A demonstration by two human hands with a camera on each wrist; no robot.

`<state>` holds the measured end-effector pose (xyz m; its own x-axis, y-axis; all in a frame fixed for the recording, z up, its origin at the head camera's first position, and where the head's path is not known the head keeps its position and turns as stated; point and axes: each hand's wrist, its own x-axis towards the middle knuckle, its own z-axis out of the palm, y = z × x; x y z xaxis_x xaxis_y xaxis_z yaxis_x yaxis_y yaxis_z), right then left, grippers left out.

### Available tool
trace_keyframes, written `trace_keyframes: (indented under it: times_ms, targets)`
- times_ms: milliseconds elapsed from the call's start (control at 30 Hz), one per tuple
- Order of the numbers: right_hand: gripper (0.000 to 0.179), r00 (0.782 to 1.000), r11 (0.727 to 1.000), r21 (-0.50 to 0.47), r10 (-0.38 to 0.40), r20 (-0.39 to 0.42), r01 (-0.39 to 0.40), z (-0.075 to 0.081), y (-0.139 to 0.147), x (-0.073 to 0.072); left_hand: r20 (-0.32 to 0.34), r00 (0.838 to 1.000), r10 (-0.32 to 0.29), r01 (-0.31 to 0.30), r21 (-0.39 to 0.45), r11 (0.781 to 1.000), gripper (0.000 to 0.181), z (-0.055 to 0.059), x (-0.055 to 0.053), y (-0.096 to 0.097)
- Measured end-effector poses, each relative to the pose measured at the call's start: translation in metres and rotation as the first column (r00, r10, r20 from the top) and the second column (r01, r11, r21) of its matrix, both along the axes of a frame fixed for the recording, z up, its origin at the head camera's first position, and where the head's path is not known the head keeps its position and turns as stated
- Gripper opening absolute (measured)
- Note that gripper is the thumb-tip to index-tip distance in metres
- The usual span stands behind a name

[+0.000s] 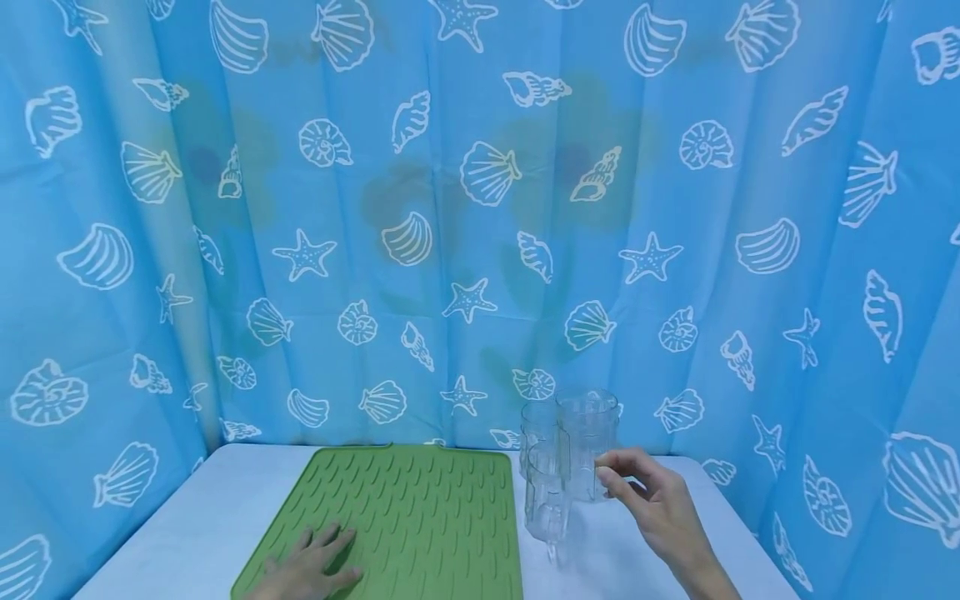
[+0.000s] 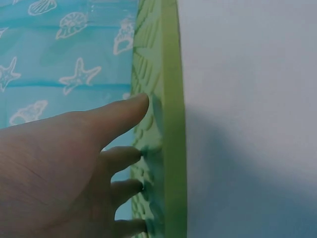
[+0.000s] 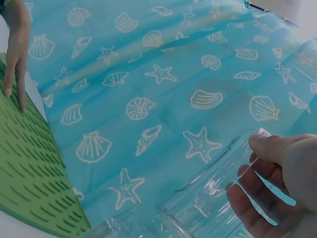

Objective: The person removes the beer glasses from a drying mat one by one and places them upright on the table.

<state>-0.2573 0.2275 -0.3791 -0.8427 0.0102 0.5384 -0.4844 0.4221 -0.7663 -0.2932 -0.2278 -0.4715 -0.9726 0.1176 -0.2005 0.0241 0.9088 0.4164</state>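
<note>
My left hand [image 1: 307, 567] rests on a green ridged drying mat [image 1: 420, 517], fingers spread apart. In the left wrist view, the thumb and fingertips of that hand [image 2: 54, 163] touch the mat's textured top beside its thick edge [image 2: 174, 124]. With thumb and curled fingers, my right hand [image 1: 656, 504] pinches the side of a tall clear glass [image 1: 588, 417]. From the right wrist, the hand [image 3: 282, 183] is seen at one end of that transparent glass [image 3: 203, 198]. Left of it stand a second clear glass [image 1: 536, 417] and a shorter glass mug [image 1: 546, 500] in front.
The white table [image 1: 172, 517] carries the mat at centre left and the glassware right of it. A blue curtain [image 1: 480, 208] with white seashells and starfish hangs close behind the table and along both sides.
</note>
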Motion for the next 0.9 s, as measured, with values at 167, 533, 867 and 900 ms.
trace_keyframes:
  times_ms: [167,533,867,900]
  targets:
    - [0.027,0.996,0.998,-0.018,-0.055,0.075,0.057,-0.002,0.007,0.0,0.0,1.0,0.001,-0.001,0.005,1.0,0.083,-0.001,0.001,-0.002]
    - [0.038,0.982,0.992,-0.058,-0.103,0.155,0.113,-0.009,0.025,-0.01,0.029,0.999,0.012,-0.013,0.035,0.999,0.084,-0.003,-0.001,-0.001]
    - [0.038,0.98,0.991,-0.094,-0.076,0.182,0.094,-0.026,0.032,-0.024,0.068,0.997,0.028,-0.03,0.035,0.999,0.089,-0.006,-0.005,-0.003]
    - [0.037,0.981,0.991,-0.097,-0.072,0.181,0.09,-0.028,0.033,-0.026,0.063,0.998,0.023,-0.026,0.043,0.999,0.088,-0.006,-0.006,-0.003]
